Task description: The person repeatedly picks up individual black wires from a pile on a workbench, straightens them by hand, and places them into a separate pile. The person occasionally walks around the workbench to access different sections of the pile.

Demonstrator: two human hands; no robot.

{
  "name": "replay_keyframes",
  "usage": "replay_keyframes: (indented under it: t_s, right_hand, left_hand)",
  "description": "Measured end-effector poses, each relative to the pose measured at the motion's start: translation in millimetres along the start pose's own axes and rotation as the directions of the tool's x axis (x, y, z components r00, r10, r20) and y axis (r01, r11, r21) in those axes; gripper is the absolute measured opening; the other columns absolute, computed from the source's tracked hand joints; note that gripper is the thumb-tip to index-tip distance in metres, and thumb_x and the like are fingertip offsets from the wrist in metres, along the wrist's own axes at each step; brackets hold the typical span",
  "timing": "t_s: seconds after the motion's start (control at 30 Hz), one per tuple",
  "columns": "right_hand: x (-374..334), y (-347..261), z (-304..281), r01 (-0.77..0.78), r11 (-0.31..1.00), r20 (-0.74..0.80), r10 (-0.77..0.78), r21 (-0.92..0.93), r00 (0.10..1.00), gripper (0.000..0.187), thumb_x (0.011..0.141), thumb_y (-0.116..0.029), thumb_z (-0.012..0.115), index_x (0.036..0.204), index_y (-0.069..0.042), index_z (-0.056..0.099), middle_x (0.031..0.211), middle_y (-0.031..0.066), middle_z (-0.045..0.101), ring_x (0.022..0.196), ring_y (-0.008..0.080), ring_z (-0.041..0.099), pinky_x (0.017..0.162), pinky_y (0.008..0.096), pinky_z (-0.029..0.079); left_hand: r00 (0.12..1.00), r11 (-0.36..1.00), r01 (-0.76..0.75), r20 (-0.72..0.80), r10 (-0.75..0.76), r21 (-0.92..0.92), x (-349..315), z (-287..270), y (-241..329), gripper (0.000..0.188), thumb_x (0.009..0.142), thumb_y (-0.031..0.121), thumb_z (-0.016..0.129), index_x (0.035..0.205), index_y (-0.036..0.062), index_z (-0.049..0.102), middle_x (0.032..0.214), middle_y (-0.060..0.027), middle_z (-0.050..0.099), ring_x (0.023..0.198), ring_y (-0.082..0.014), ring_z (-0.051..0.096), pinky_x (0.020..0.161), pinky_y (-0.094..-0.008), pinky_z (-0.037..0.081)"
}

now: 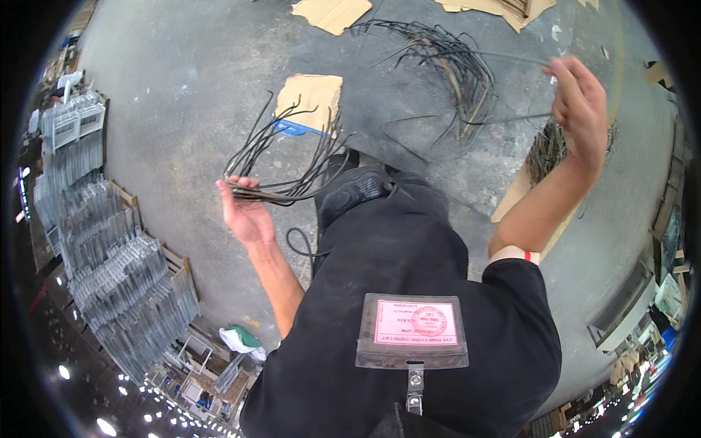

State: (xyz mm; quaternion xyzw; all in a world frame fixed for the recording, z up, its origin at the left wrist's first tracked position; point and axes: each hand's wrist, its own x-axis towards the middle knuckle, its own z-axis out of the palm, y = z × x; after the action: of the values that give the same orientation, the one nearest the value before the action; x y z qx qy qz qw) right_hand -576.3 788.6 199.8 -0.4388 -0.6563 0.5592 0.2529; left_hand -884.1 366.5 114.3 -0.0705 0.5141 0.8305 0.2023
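Observation:
A bundle of dark, bent metal rods (pixel 281 196) rests in my left hand (pixel 250 217), whose fingers curl round its curved middle. The rod ends fan out forward, over a piece of cardboard (pixel 321 91) with a blue strip (pixel 296 128). Raised at the right, my right hand (pixel 582 106) is closed on a thin bent rod (pixel 515 57). One length of it runs left from the fingertips, and a second length lies lower, beside the palm. Between the hands and farther off, a loose pile of similar rods (pixel 464 73) lies on the floor.
Stacked grey metal frames (pixel 120 255) stand on pallets along the left. Below my right hand, more thin rods (pixel 546 153) lie by a cardboard strip (pixel 515 193). Cardboard sheets (pixel 332 13) lie at the far side. My shoe (pixel 354 193) is near the held bundle.

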Motion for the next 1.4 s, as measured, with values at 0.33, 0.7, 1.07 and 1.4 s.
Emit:
replay_keyframes:
  t_s: [0.33,0.7,1.07,1.4]
  right_hand:
    - [27,33,210,0.181,0.960,0.297,-0.113,-0.214,0.948,0.030,0.098,-0.029,0.064,0.090,0.000,0.066,0.067,0.0123,0.061,0.060,0.0206,0.054,0.060,0.0397,0.046]
    - [-133,9,384,0.732,0.679,0.652,-0.532,-0.052,0.540,0.031,0.086,-0.026,0.066,0.107,-0.005,0.075,0.114,0.0155,0.067,0.121,0.0403,0.057,0.097,0.0477,0.049]
    - [-50,300,284,-0.091,0.674,0.294,0.435,-0.733,0.851,0.043,0.092,-0.044,0.068,0.105,-0.003,0.070,0.109,0.0179,0.072,0.098,0.0385,0.069,0.082,0.0506,0.057]
    - [-84,414,286,0.347,0.386,0.458,0.246,-0.855,0.854,0.021,0.091,-0.014,0.060,0.107,-0.005,0.069,0.107,0.0093,0.070,0.105,0.0270,0.067,0.077,0.0395,0.060]
  left_hand:
    - [0.997,0.998,0.034,-0.066,-0.031,0.054,-12,13,-8,0.030,0.107,0.033,0.055,0.105,0.0044,0.063,0.094,-0.0075,0.067,0.092,-0.0182,0.063,0.087,-0.0342,0.049]
    - [0.954,0.963,0.269,0.139,-0.267,0.004,-21,-2,-2,0.056,0.108,0.052,0.041,0.139,0.0071,0.050,0.142,-0.0112,0.054,0.133,-0.0256,0.051,0.112,-0.0425,0.042]
    - [0.984,0.981,0.165,-0.054,-0.171,-0.102,-22,-47,10,0.032,0.103,0.038,0.061,0.099,0.0072,0.055,0.089,-0.0020,0.058,0.089,-0.0183,0.056,0.092,-0.0349,0.044]
    - [0.952,0.947,0.284,-0.075,-0.297,-0.148,-4,-59,15,0.025,0.105,0.031,0.058,0.099,0.0069,0.060,0.091,-0.0039,0.062,0.092,-0.0198,0.060,0.095,-0.0385,0.046]
